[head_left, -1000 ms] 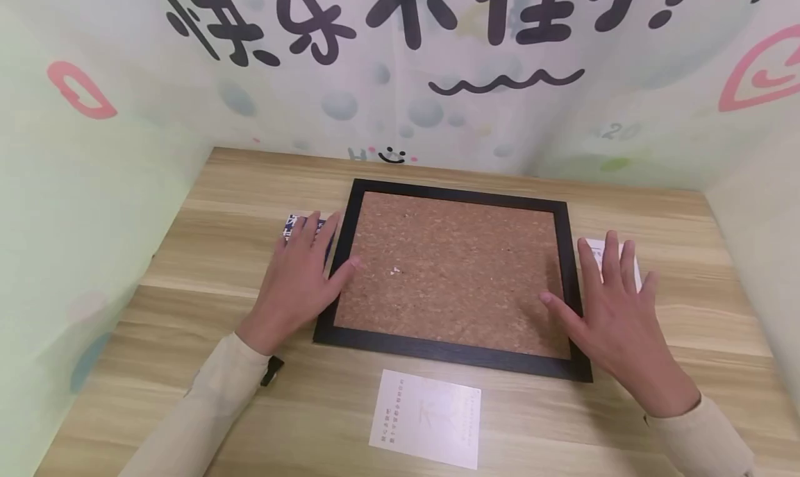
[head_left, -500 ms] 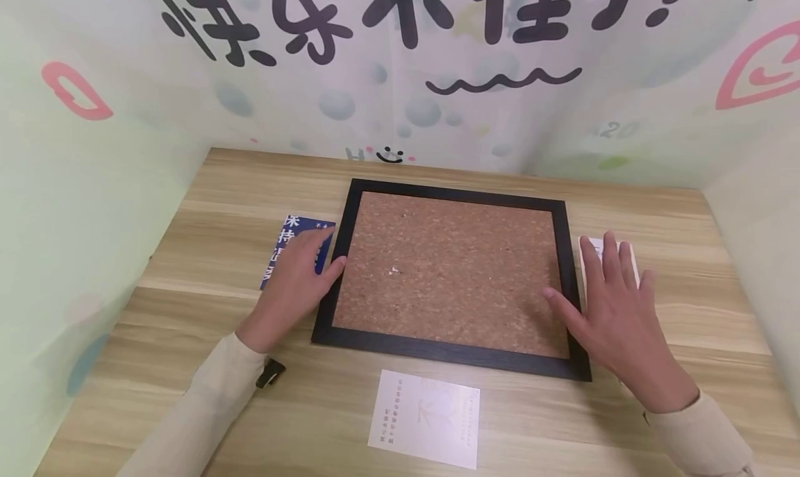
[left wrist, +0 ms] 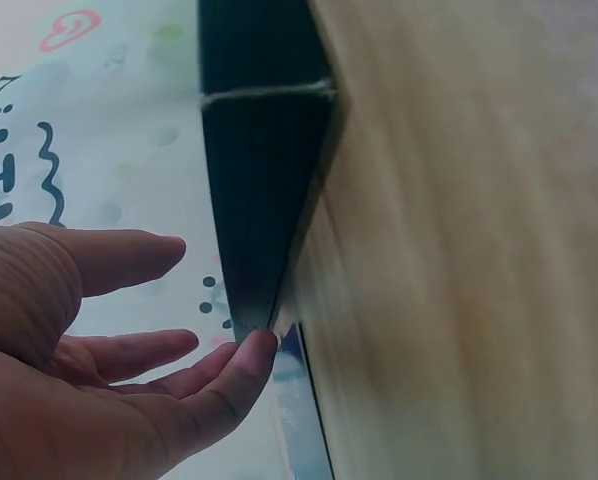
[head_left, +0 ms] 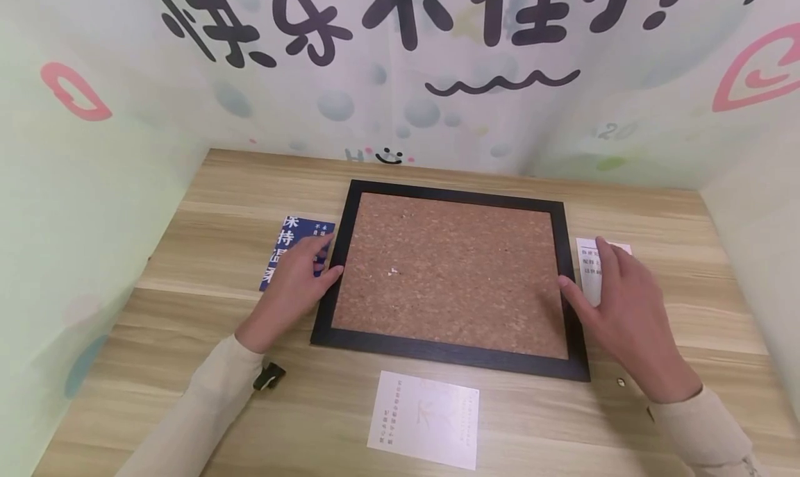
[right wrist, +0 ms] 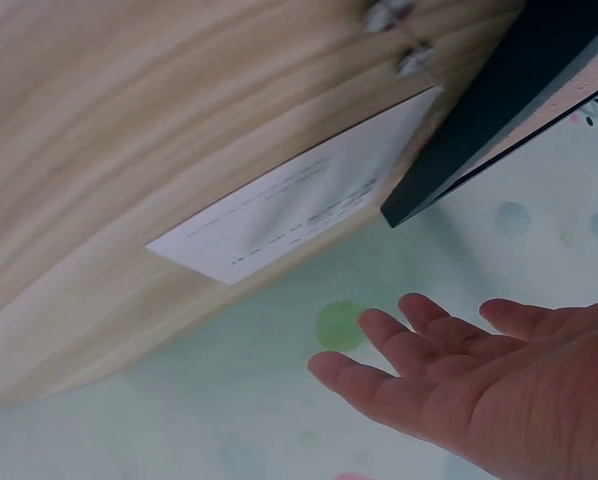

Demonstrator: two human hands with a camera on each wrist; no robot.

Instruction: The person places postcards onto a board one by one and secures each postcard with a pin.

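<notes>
Flanking the rectangular, black-framed cork board [head_left: 450, 275], left hand [head_left: 289, 282] and right hand [head_left: 637, 321] hold nothing; both are relaxed, partly spread.

We're looking at a wood-grained table [head_left: 219, 196], and there, flat across the middle, lies a black-framed cork board [head_left: 450, 275]! We've a blue card [head_left: 289, 235] just left, a white card [head_left: 589, 272] just right, a pale card [head_left: 425, 420] in front, and a small object [head_left: 621, 382] near the right front corner.

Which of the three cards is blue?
The blue rectangular card by the left hand, with white characters; the whitish card in front of the black-framed cork board and white card by the right hand aren't.
</notes>
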